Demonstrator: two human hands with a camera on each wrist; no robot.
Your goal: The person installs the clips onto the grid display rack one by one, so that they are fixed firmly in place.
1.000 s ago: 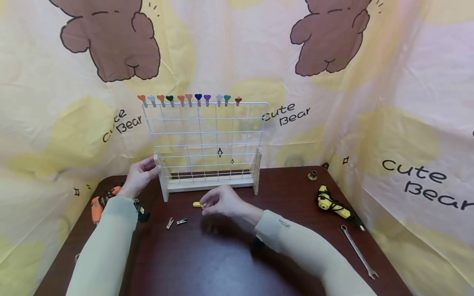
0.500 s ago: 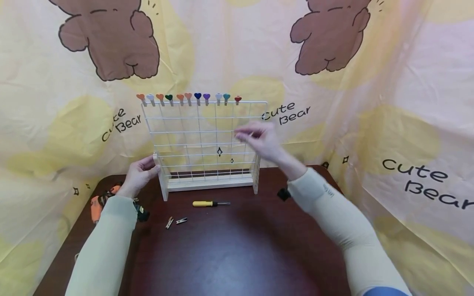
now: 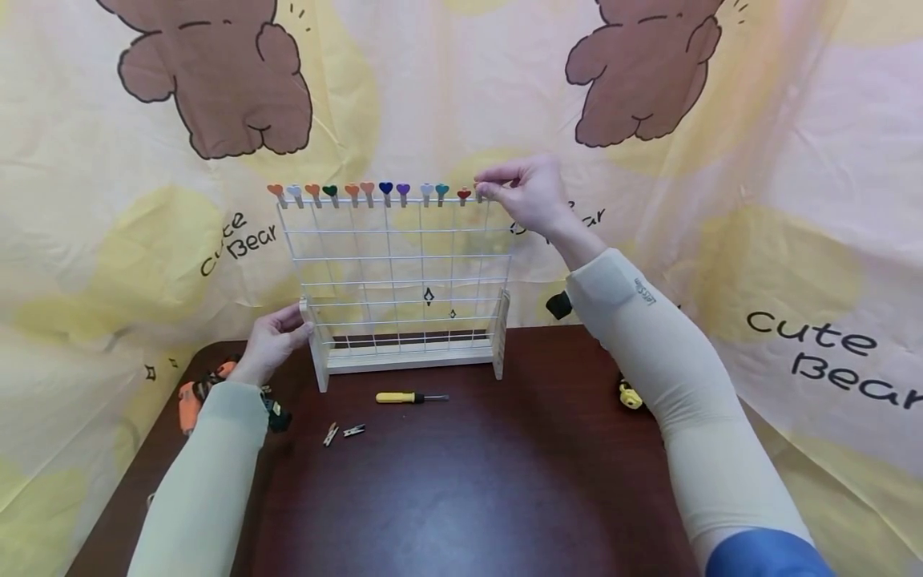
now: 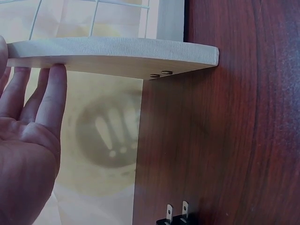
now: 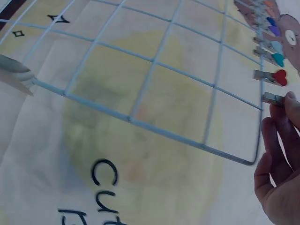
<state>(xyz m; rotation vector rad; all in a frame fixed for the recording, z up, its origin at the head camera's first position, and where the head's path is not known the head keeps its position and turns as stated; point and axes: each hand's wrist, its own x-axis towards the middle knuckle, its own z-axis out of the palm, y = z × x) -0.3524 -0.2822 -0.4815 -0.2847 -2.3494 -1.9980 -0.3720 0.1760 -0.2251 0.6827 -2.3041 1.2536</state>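
Observation:
A white wire grid (image 3: pixel 404 258) stands upright in a wooden base (image 3: pixel 411 361), with a row of heart-topped clothespins (image 3: pixel 368 192) along its top wire. My right hand (image 3: pixel 534 192) pinches a small clothespin (image 5: pixel 272 98) at that wire, just right of the red heart clothespin (image 5: pixel 276 77); the fingers hide its top. At the left, my left hand (image 3: pixel 270 344) holds the upper end of the base's wooden side panel (image 4: pixel 117 51), fingertips against its outer face. Two loose clothespins (image 3: pixel 353 431) lie on the table in front of the grid.
A yellow-handled screwdriver (image 3: pixel 397 397) lies before the base. To the left is an orange-and-black tool (image 3: pixel 191 405), partly behind the left arm. A yellow tool (image 3: pixel 630 394) shows beside the right sleeve. Plug prongs (image 4: pixel 185 210) appear low in the left wrist view.
My right hand has risen from beside the screwdriver to the grid's top right, bringing a clothespin to the top wire. The left hand stays on the side panel.

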